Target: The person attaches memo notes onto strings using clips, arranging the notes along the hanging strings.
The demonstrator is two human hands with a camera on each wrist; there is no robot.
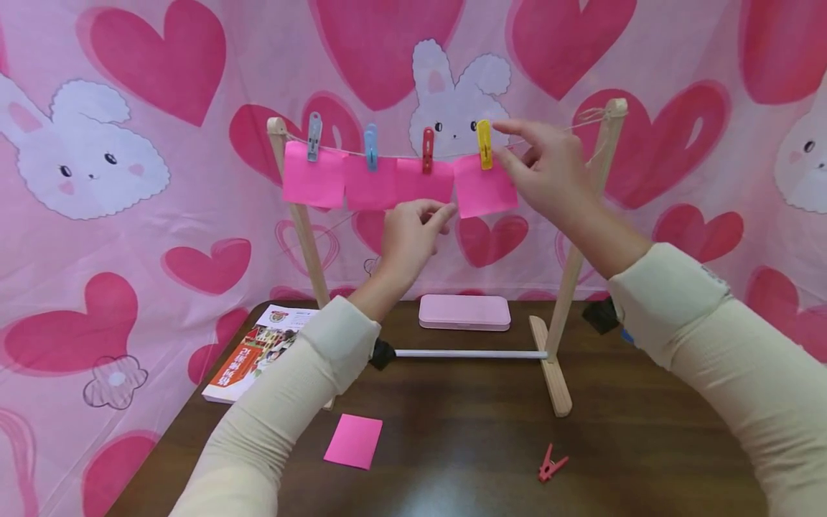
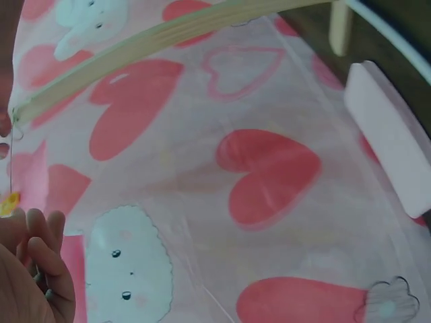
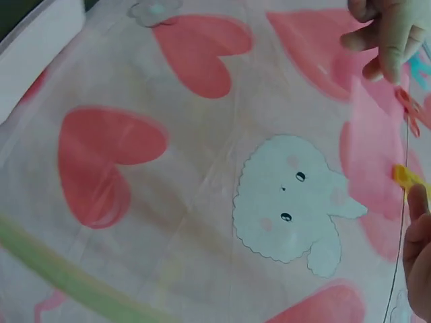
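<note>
Four pink sticky notes hang in a row from a string; the rightmost note (image 1: pixel 484 190) is clipped by a yellow clothespin (image 1: pixel 484 143). My right hand (image 1: pixel 549 161) is at the right side of that clothespin, index finger and thumb spread apart; whether they touch it is unclear. My left hand (image 1: pixel 413 233) is below the notes, fingers loosely curled, the tips close to the rightmost note's lower left corner. Grey (image 1: pixel 314 136), blue (image 1: pixel 371 147) and red (image 1: pixel 428 149) clothespins are on the notes further left.
The string spans a wooden stand (image 1: pixel 571 273) with a white crossbar (image 1: pixel 468 354). A pink pencil case (image 1: pixel 464 313) lies behind it, a book (image 1: pixel 248 362) to the left. Nearer lie a pink sticky-note pad (image 1: pixel 354 441) and a red clothespin (image 1: pixel 550 464) on the dark table (image 1: pixel 452 445).
</note>
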